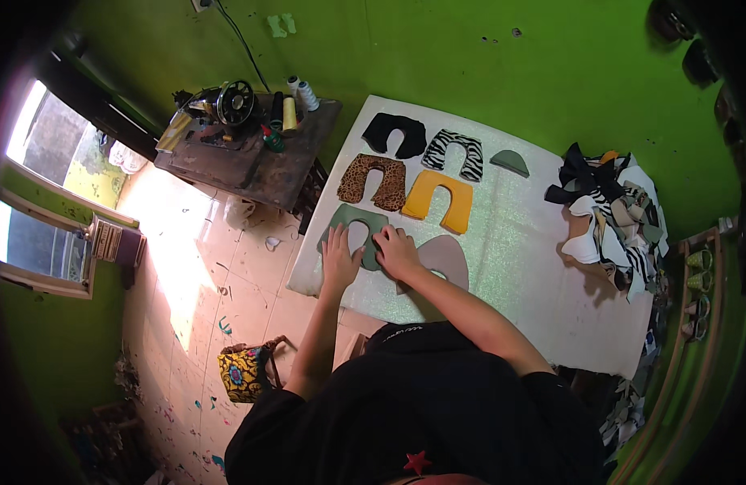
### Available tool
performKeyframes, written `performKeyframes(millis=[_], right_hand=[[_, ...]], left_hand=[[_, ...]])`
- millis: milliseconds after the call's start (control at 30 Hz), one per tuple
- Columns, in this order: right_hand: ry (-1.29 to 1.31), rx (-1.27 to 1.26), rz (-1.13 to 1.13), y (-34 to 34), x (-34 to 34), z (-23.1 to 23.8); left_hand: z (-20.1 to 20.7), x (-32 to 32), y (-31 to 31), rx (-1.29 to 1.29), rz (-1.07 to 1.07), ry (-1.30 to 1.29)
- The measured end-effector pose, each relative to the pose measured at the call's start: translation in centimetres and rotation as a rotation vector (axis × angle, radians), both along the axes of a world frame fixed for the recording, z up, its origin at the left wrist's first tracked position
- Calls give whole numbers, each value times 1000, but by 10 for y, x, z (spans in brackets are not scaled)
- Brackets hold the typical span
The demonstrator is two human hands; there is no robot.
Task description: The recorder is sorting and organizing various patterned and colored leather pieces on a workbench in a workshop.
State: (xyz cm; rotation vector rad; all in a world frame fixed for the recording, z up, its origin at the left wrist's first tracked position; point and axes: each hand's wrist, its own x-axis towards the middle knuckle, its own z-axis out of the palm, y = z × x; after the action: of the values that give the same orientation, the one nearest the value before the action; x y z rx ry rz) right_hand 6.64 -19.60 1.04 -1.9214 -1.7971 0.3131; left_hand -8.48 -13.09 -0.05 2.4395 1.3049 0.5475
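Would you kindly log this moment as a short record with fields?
Surface: white table
Left hand: flat on the green U-shaped piece
Right hand: flat on the same piece's right side, beside the grey piece
Laid out above: black piece, zebra piece, leopard piece, yellow piece
Table's right end: pile of cut pieces

- The person wears a loose black short-sleeved cloth shirt (421, 404).
- A small red star shape (416, 462) sits low on the shirt.
- Tiny pale writing (401, 331) is near the neck; it is too small to read.
- Both forearms are bare, and so are the left hand (339, 260) and right hand (397, 252).
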Motion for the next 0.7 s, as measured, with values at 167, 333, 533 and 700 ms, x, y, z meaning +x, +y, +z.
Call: performKeyframes(millis=[167, 333, 533, 700], right_hand=[[-76, -1, 110, -18, 12, 6], [12, 120, 106, -42, 18, 0], [187, 263, -190, -106, 94, 13], [180, 342, -570, -182, 165, 35]], left_hand=[[-2, 3, -2, -107, 15, -28], [-9, 6, 5, -145, 29, 21], [13, 51, -24, -195, 270, 151], [36, 135, -84, -102, 136, -57]])
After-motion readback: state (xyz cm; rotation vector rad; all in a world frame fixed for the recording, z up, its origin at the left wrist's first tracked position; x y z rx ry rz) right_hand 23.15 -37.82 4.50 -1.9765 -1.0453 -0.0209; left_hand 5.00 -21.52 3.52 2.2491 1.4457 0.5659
